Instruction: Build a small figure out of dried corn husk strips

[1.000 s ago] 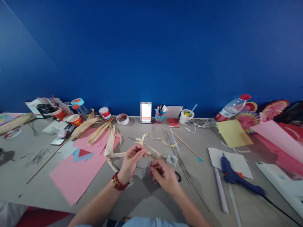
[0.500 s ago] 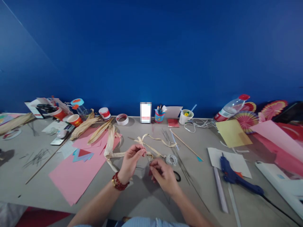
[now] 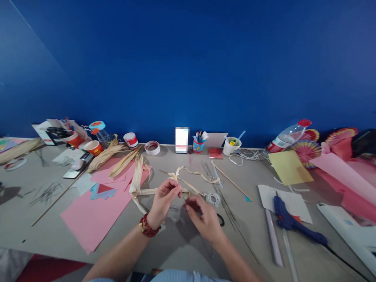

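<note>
My left hand [image 3: 165,197], with a red bead bracelet [image 3: 149,226] on its wrist, pinches a small pale husk piece [image 3: 175,175] that sticks up above the fingertips. Close to its right, my right hand [image 3: 202,214] has thumb and fingers pinched on a thin wire whose end runs toward the left fingertips. Behind the hands, curled husk strips [image 3: 192,172] lie on the table. A clear tape roll [image 3: 213,199] is just beyond the right hand, and a black ring [image 3: 220,220] is partly hidden by it.
Pink paper [image 3: 94,215] and corn husks [image 3: 135,176] lie on the left. Thin wires [image 3: 225,201] and a wooden stick [image 3: 232,181] are right of the hands. Farther right are a blue glue gun [image 3: 293,223] and yellow paper [image 3: 290,166]. Cups and a bottle [image 3: 288,137] stand along the wall.
My right hand has shifted very slightly and its fingers are closer together near the wire. My left hand stays almost in place, still pinching the husk piece.
</note>
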`<act>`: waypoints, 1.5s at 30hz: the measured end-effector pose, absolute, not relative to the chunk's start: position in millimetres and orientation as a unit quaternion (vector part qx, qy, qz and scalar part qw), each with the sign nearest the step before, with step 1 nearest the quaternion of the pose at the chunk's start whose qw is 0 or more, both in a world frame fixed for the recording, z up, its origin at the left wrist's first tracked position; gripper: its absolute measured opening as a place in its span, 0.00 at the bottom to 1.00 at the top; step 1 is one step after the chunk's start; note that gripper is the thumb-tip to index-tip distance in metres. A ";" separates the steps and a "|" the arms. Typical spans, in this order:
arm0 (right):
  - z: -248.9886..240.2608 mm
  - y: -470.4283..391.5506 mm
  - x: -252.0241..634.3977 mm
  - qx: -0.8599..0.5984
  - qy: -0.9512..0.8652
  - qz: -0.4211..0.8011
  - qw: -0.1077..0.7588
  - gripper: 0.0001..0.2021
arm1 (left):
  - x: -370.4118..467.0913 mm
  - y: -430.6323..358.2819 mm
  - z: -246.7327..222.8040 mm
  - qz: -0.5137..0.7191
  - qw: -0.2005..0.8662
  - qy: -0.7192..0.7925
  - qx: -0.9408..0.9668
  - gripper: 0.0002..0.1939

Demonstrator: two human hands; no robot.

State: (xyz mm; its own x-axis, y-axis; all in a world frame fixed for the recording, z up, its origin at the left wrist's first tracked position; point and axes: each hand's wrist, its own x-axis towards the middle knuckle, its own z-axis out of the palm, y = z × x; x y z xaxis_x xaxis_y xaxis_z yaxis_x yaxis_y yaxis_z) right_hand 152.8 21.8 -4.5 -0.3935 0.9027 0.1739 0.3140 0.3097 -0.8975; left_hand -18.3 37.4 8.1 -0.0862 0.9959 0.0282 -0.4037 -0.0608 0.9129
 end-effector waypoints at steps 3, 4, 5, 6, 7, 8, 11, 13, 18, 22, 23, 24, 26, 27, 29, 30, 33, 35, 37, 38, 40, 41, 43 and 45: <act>4.7 25.3 152.7 -0.426 -0.737 0.369 0.373 0.06 | -16.5 36.4 5.3 0.621 0.568 0.387 0.376 0.06; 7.6 26.8 152.1 -0.429 -0.740 0.356 0.377 0.06 | -15.5 36.1 4.2 0.621 0.572 0.384 0.373 0.06; 10.3 28.3 151.2 -0.431 -0.743 0.345 0.378 0.06 | -14.4 35.8 3.3 0.620 0.578 0.382 0.368 0.06; 12.6 29.9 149.9 -0.432 -0.746 0.338 0.379 0.05 | -13.2 35.6 2.6 0.620 0.584 0.380 0.362 0.06; 14.6 31.4 148.2 -0.433 -0.747 0.333 0.378 0.05 | -12.0 35.3 2.2 0.620 0.588 0.379 0.355 0.07; 16.4 32.8 146.2 -0.436 -0.748 0.329 0.376 0.05 | -10.9 35.1 2.1 0.621 0.591 0.379 0.349 0.07; 20.4 36.3 139.5 -0.446 -0.742 0.334 0.373 0.04 | -8.7 34.4 3.3 0.623 0.594 0.380 0.339 0.08; 22.0 37.8 136.0 -0.449 -0.724 0.363 0.379 0.04 | -8.4 33.8 4.8 0.622 0.598 0.377 0.337 0.09; 19.8 40.3 133.2 -0.395 -0.596 0.554 0.427 0.10 | -9.0 31.7 9.2 0.609 0.620 0.360 0.339 0.09; 15.2 40.6 134.3 -0.353 -0.502 0.649 0.449 0.14 | -7.5 30.5 16.0 0.588 0.655 0.325 0.346 0.08; 14.6 40.4 134.7 -0.350 -0.489 0.660 0.451 0.14 | -7.0 30.3 17.8 0.583 0.663 0.318 0.346 0.08; 14.3 40.1 135.1 -0.348 -0.479 0.669 0.451 0.15 | -6.6 30.3 19.4 0.579 0.670 0.311 0.346 0.09; 14.7 39.3 135.8 -0.345 -0.468 0.677 0.452 0.15 | -6.2 30.5 21.5 0.573 0.680 0.303 0.344 0.09; 15.2 38.9 136.0 -0.344 -0.466 0.678 0.453 0.15 | -6.4 30.7 21.9 0.571 0.683 0.300 0.343 0.09; 16.7 37.9 136.0 -0.342 -0.471 0.673 0.456 0.15 | -7.3 31.1 21.5 0.570 0.685 0.297 0.343 0.09; 17.4 37.3 135.9 -0.341 -0.476 0.669 0.458 0.15 | -7.9 31.2 21.0 0.570 0.685 0.297 0.344 0.09; 18.9 35.9 135.3 -0.341 -0.485 0.659 0.462 0.14 | -9.7 31.3 19.8 0.567 0.682 0.302 0.350 0.09; 19.0 35.3 134.9 -0.342 -0.488 0.655 0.465 0.14 | -9.9 31.1 19.9 0.567 0.678 0.308 0.353 0.09; 19.0 35.2 134.9 -0.341 -0.491 0.652 0.466 0.15 | -9.2 31.0 20.6 0.568 0.673 0.312 0.355 0.09; 19.2 35.3 135.1 -0.341 -0.493 0.651 0.466 0.15 | -8.7 31.0 21.1 0.570 0.671 0.314 0.355 0.09; 19.8 35.4 135.9 -0.342 -0.495 0.648 0.466 0.16 | -7.4 31.3 22.0 0.573 0.668 0.315 0.356 0.09; 20.1 35.5 136.5 -0.343 -0.496 0.647 0.467 0.16 | -6.8 31.5 22.4 0.574 0.666 0.315 0.357 0.10; 20.5 35.8 137.8 -0.341 -0.501 0.643 0.468 0.16 | -5.6 31.8 23.1 0.575 0.664 0.315 0.358 0.10; 20.2 36.2 139.1 -0.338 -0.506 0.642 0.467 0.16 | -4.5 32.0 23.6 0.576 0.662 0.316 0.360 0.10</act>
